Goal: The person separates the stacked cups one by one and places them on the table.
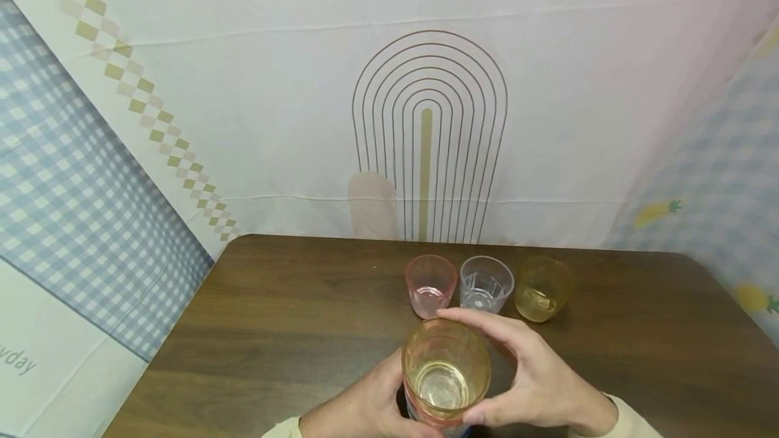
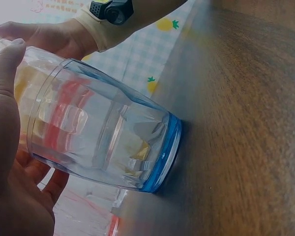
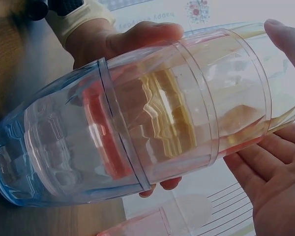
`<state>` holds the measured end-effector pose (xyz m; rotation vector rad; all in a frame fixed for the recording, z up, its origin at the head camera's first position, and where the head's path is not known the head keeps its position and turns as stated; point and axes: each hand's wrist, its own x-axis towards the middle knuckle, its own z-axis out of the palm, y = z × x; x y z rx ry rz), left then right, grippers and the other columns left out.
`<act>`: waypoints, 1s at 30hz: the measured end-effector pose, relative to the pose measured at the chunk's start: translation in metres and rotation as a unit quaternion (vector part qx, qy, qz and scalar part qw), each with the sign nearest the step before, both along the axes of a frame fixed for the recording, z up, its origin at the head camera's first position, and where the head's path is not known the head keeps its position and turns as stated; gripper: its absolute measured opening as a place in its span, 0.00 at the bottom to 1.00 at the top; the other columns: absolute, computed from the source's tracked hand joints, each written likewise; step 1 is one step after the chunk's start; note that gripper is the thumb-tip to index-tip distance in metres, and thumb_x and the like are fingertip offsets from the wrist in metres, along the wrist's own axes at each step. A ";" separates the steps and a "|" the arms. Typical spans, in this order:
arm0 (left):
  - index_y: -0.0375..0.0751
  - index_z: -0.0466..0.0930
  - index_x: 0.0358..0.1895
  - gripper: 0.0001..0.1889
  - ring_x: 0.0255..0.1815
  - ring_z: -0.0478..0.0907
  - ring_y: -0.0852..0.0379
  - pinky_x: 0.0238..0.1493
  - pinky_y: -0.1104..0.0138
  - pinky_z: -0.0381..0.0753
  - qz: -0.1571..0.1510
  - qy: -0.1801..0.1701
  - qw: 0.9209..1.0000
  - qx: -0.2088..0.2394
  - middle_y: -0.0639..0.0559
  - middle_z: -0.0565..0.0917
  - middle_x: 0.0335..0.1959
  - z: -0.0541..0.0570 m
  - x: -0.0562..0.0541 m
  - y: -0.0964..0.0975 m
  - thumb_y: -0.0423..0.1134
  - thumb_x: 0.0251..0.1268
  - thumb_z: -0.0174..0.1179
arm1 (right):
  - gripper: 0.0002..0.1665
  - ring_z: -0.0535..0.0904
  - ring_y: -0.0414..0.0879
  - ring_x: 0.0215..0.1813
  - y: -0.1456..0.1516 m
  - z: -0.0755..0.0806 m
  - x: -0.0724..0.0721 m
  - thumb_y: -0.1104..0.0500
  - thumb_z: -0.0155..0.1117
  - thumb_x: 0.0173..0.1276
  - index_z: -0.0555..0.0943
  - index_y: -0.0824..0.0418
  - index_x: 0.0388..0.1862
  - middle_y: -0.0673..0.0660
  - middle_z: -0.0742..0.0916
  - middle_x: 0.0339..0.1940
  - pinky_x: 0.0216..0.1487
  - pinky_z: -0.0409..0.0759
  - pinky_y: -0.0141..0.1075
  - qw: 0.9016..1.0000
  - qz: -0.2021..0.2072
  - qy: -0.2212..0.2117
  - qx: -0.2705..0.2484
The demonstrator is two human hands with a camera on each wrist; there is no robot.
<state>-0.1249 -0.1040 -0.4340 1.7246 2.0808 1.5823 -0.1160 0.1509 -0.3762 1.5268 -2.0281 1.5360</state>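
Observation:
Both hands hold a stack of nested tumblers, blue at the bottom (image 2: 162, 152), with red and yellow bands showing through the walls. The yellow tumbler (image 1: 447, 330) is uppermost in the head view, its mouth facing up. My left hand (image 1: 374, 394) grips the stack from the left, its thumb along the near side. Around the upper part curl the thumb and fingers of my right hand (image 1: 535, 374). The blue base is close to the table; whether it touches cannot be told. Behind the stack stand a pink tumbler (image 1: 429, 282), a clear tumbler (image 1: 487, 282) and another yellow tumbler (image 1: 541, 289) in a row.
The brown wooden table (image 1: 274, 316) reaches back to a white patterned cloth (image 1: 292, 120). Blue checked cloth hangs at the left (image 1: 91, 174) and right sides. The three standing tumblers are close together, just beyond my right hand.

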 end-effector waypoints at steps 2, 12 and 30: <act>0.30 0.55 0.82 0.54 0.75 0.77 0.45 0.78 0.54 0.78 -0.004 0.005 1.000 0.007 0.36 0.76 0.74 0.000 -0.001 0.001 0.36 0.57 0.81 | 0.56 0.84 0.46 0.69 0.000 0.000 0.000 0.54 0.88 0.59 0.69 0.73 0.79 0.61 0.86 0.70 0.74 0.79 0.33 1.000 -0.001 -0.003 -0.003; 0.37 0.56 0.83 0.54 0.74 0.78 0.50 0.78 0.57 0.78 0.024 -0.013 1.000 -0.010 0.40 0.78 0.74 0.001 0.004 -0.002 0.37 0.57 0.82 | 0.53 0.85 0.47 0.67 -0.002 0.001 -0.001 0.57 0.87 0.60 0.70 0.72 0.78 0.61 0.88 0.67 0.72 0.81 0.33 0.999 0.000 -0.028 -0.016; 0.43 0.61 0.81 0.47 0.73 0.78 0.56 0.77 0.60 0.77 0.045 -0.041 0.997 -0.040 0.46 0.81 0.71 0.000 0.007 -0.005 0.39 0.63 0.79 | 0.50 0.87 0.46 0.63 -0.004 0.005 -0.003 0.57 0.85 0.61 0.72 0.69 0.78 0.60 0.89 0.64 0.67 0.85 0.35 0.998 -0.011 -0.054 -0.013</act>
